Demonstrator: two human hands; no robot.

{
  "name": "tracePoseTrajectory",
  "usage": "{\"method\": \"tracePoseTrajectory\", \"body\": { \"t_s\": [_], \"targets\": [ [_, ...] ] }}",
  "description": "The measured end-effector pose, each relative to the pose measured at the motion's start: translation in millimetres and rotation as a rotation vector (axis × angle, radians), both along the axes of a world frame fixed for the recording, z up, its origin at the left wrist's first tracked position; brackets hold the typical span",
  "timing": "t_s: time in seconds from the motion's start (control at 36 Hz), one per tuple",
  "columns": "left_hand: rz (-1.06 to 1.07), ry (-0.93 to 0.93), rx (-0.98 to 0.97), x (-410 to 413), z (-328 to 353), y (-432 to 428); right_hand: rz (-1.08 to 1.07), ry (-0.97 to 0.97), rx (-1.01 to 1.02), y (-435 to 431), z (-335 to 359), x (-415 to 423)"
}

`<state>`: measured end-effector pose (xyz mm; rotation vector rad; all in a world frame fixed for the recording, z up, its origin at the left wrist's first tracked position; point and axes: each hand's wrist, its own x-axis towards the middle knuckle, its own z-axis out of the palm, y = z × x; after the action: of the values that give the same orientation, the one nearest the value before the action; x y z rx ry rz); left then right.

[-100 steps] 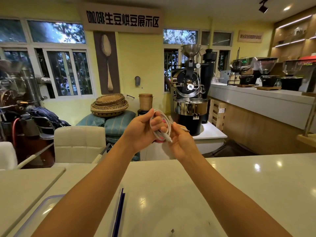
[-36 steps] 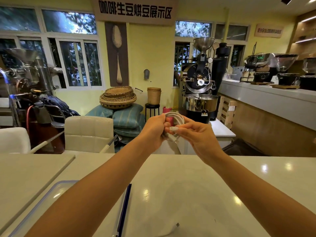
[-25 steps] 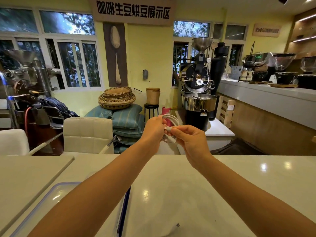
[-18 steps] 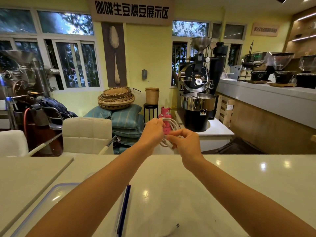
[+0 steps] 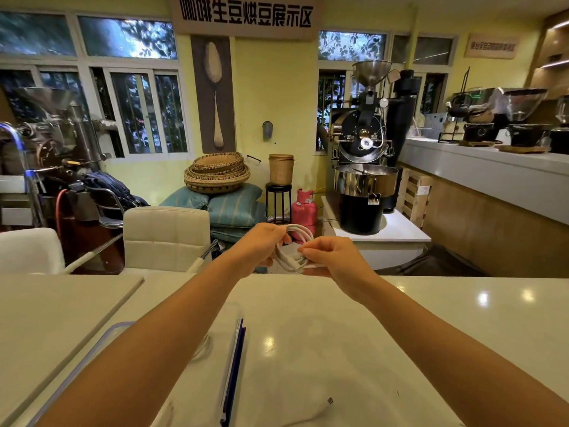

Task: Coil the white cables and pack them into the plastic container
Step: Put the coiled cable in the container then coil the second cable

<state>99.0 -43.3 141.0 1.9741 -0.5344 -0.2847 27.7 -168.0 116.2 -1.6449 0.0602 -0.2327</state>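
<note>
At the lower left, the clear plastic container with a blue-edged rim (image 5: 92, 349) sits on the glossy cream countertop (image 5: 338, 334), mostly hidden under the left forearm; a loop of white cable (image 5: 201, 349) shows inside it beside that arm. Just right of the container a thin dark-blue-edged flat piece (image 5: 234, 365) lies on the counter; whether it is the lid I cannot tell. Above the counter's far edge, the left hand (image 5: 261, 246) is closed around the left side of a small coil of white cable (image 5: 292, 251), fingers curled over the loops. The coil sits between the two hands, touching both. The right hand (image 5: 332, 257) pinches the coil's right side between thumb and fingertips, with a short end of the cable under its fingers. Near the bottom, another white cable with a small plug end (image 5: 329, 400) lies loose on the counter, apart from both hands. On the far wall a brown sign with black Chinese characters (image 5: 246, 15) hangs mirrored, reading roughly "咖啡生豆烘豆展示区" once the reversal is allowed for; a smaller sign to the right (image 5: 491, 46) is too small to read.
</note>
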Motion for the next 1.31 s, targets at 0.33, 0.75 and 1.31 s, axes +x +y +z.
{"method": "tracePoseTrajectory", "body": {
  "t_s": [0.33,0.75,1.31],
  "targets": [
    [0.048,0.022,-0.064,15.5,-0.4,42.8,-0.033,0.040,0.176,26.3,4.7,14.9],
    [0.221,-0.015,0.135,24.2,-19.6,125.7,0.059,0.150,0.087,97.4,-20.3,55.4],
    [0.139,0.351,0.661,20.0,-122.7,149.6,0.453,0.585,-1.042,156.1,-87.2,94.6]
  ]
}}
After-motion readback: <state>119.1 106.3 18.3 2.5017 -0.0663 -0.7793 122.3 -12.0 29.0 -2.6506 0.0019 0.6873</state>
